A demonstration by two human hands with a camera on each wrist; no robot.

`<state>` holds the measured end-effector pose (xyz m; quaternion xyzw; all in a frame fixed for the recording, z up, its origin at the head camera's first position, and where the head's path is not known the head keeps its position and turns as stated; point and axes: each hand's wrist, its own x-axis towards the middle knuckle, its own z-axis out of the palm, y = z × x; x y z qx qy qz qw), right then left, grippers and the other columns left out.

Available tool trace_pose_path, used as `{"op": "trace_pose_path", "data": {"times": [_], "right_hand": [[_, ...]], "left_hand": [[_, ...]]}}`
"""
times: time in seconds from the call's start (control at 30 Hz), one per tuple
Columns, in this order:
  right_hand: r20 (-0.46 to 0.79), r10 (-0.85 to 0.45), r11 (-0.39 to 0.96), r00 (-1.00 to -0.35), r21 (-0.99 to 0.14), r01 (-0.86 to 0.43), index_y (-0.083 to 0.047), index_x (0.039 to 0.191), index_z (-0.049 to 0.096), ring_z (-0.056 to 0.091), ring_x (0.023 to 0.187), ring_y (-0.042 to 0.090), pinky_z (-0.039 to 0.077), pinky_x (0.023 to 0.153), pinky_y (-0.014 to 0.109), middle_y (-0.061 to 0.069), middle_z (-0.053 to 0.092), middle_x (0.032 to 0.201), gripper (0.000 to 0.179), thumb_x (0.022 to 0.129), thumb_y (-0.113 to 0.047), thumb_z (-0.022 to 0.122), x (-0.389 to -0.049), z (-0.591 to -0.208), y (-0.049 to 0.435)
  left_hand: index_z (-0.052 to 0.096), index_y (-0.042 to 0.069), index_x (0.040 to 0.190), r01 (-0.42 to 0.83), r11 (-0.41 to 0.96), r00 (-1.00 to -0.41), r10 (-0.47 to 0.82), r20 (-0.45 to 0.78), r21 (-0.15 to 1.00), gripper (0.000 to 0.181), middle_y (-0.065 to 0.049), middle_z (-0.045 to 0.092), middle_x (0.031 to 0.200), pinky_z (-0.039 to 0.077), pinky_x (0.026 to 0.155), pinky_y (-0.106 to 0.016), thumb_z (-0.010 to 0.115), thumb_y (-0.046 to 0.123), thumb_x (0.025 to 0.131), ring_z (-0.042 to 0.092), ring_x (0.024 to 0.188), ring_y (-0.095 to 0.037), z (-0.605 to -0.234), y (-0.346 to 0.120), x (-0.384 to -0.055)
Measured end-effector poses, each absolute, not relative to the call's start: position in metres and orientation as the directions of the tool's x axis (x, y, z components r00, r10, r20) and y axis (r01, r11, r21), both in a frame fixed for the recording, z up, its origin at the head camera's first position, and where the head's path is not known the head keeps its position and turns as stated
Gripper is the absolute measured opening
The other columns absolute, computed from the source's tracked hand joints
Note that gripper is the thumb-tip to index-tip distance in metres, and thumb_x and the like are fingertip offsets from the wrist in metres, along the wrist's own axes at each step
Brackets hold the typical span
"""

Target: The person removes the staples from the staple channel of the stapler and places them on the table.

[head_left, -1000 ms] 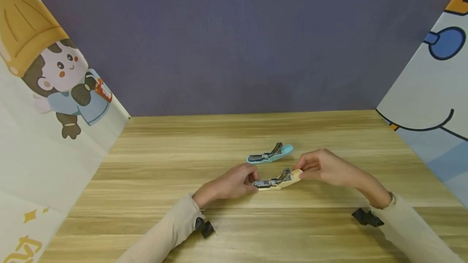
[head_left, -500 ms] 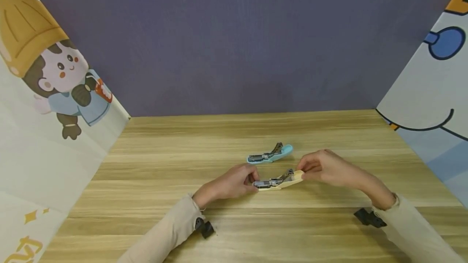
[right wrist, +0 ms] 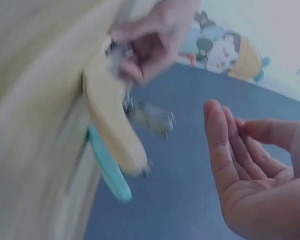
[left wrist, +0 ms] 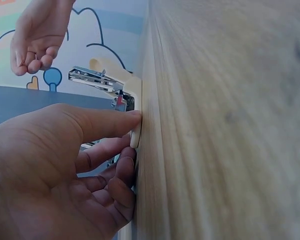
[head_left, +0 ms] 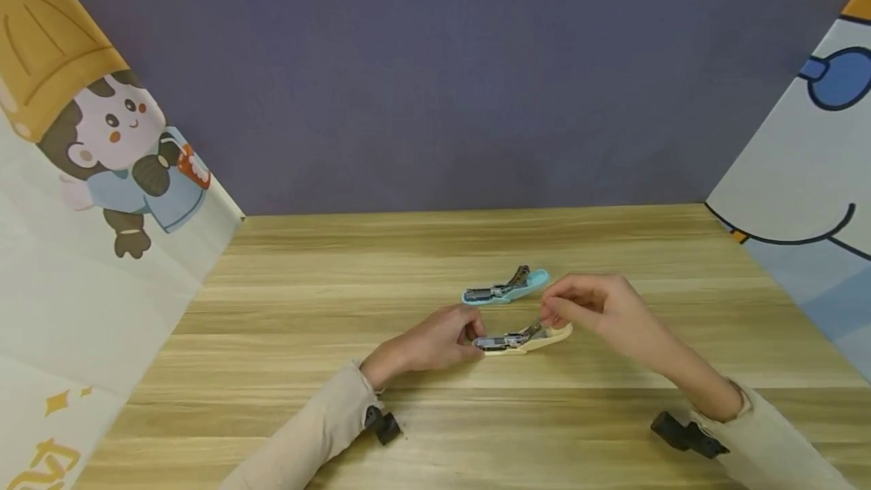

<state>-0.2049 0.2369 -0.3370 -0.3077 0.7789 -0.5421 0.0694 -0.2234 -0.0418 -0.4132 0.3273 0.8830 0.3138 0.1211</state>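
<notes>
A pale yellow stapler [head_left: 537,342] lies opened out on the wooden table, its metal magazine and arm exposed. My left hand [head_left: 435,339] pinches its left end; the thumb [left wrist: 110,122] presses on that end in the left wrist view. Just above the stapler's right end, my right hand [head_left: 592,305] hovers with loosely bent fingers. In the right wrist view the right hand [right wrist: 255,165] stands apart from the stapler, with nothing between thumb and fingers. Behind lies a light blue stapler [head_left: 524,289], opened out the same way, touched by neither hand.
The wooden table [head_left: 340,248] runs back to a dark blue-grey wall [head_left: 435,97]. Printed panels with cartoon figures flank it at left and right. A small black device [head_left: 687,435] sits at the right wrist, another black device [head_left: 382,425] at the left.
My right hand has let go of the yellow stapler's right end and moved slightly up and left over it. The left hand keeps its hold in nearly the same place.
</notes>
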Motion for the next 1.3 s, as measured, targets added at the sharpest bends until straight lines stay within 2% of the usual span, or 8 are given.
{"op": "trace_pose_path", "data": {"times": [0.23,0.43,0.6,0.87,1.03,1.17,1.3], "right_hand": [[0.143,-0.551,0.212,-0.822,-0.929,-0.304,0.002,0.112,0.067,0.071,0.086,0.026,0.059,0.070,0.041,0.023,0.069,0.099,0.020,0.102,-0.012,0.057,-0.192,-0.362,0.207],[-0.022,-0.599,0.184,-0.801,-0.977,-0.111,0.017,0.131,0.049,0.069,0.094,0.033,0.059,0.076,0.040,0.029,0.065,0.106,0.042,0.105,-0.016,0.050,-0.187,-0.380,0.192],[-0.111,-0.630,0.147,-0.769,-0.989,0.022,0.022,0.137,0.038,0.068,0.099,0.039,0.059,0.080,0.039,0.030,0.063,0.109,0.049,0.106,-0.015,0.048,-0.185,-0.387,0.189],[-0.203,-0.619,0.081,-0.759,-0.977,0.195,0.021,0.139,0.036,0.067,0.104,0.037,0.057,0.084,0.042,0.031,0.063,0.114,0.054,0.105,-0.018,0.050,-0.184,-0.393,0.188],[-0.235,-0.683,0.004,-0.691,-0.948,0.318,0.021,0.142,0.029,0.068,0.104,0.034,0.058,0.080,0.045,0.031,0.064,0.118,0.056,0.106,-0.018,0.046,-0.187,-0.393,0.192],[-0.219,-0.741,-0.065,-0.635,-0.917,0.393,0.021,0.142,0.027,0.070,0.101,0.033,0.059,0.077,0.043,0.025,0.068,0.114,0.055,0.107,-0.019,0.042,-0.190,-0.393,0.195],[-0.223,-0.736,-0.091,-0.639,-0.903,0.420,0.019,0.138,0.035,0.072,0.096,0.030,0.059,0.076,0.042,0.019,0.072,0.106,0.051,0.107,-0.021,0.043,-0.189,-0.394,0.193]], "left_hand": [[0.063,0.011,0.099,0.515,0.589,-0.759,0.651,0.012,0.623,0.019,0.005,0.061,0.090,0.048,0.070,-0.016,0.078,0.014,0.086,0.054,0.078,-0.003,-0.414,-0.041,-0.224],[0.063,0.011,0.099,0.513,0.583,-0.758,0.652,0.014,0.630,0.019,0.005,0.060,0.091,0.049,0.071,-0.016,0.077,0.012,0.087,0.055,0.079,-0.004,-0.414,-0.040,-0.225],[0.063,0.011,0.098,0.521,0.576,-0.753,0.658,0.022,0.630,0.018,0.006,0.061,0.089,0.049,0.071,-0.016,0.077,0.010,0.086,0.055,0.078,-0.004,-0.414,-0.040,-0.225],[0.063,0.011,0.098,0.517,0.582,-0.758,0.652,0.020,0.627,0.018,0.005,0.062,0.090,0.048,0.071,-0.017,0.077,0.011,0.086,0.055,0.078,-0.005,-0.415,-0.040,-0.224],[0.064,0.010,0.097,0.527,0.580,-0.755,0.655,0.030,0.621,0.018,0.004,0.062,0.089,0.048,0.070,-0.018,0.078,0.011,0.085,0.056,0.078,-0.007,-0.416,-0.040,-0.225],[0.064,0.010,0.097,0.529,0.572,-0.751,0.659,0.033,0.627,0.018,0.003,0.062,0.088,0.048,0.070,-0.018,0.078,0.011,0.085,0.056,0.078,-0.008,-0.416,-0.041,-0.225],[0.063,0.011,0.097,0.525,0.567,-0.751,0.660,0.031,0.635,0.018,0.004,0.061,0.088,0.048,0.069,-0.018,0.077,0.010,0.086,0.056,0.077,-0.009,-0.415,-0.041,-0.224]]}}
